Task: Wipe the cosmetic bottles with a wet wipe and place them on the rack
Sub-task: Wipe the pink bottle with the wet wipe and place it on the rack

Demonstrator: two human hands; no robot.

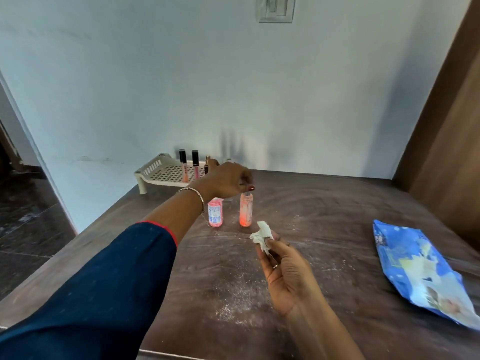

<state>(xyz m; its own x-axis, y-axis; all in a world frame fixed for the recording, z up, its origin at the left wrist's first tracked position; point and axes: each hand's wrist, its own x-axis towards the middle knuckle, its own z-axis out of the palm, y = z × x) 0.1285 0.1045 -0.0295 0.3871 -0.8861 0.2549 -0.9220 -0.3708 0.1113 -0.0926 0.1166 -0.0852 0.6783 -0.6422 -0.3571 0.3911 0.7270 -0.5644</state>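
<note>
Two pink bottles stand upright on the brown table. My left hand (pixel 228 181) reaches over them and pinches the top of the orange-pink bottle (pixel 246 210). The labelled pink bottle (pixel 215 213) stands just to its left, partly behind my wrist. My right hand (pixel 284 271) is nearer to me and pinches a crumpled white wet wipe (pixel 262 235) between thumb and fingers. The cream rack (pixel 158 172) sits at the table's far left edge against the wall. Two black-capped tubes (pixel 195 165) and a small dark bottle (pixel 207 165) stand on it.
A blue wet-wipe pack (pixel 420 271) lies at the right of the table. White dust is scattered over the table surface (pixel 233 294). A brown wooden panel (pixel 446 141) rises on the right, and a pale wall stands behind.
</note>
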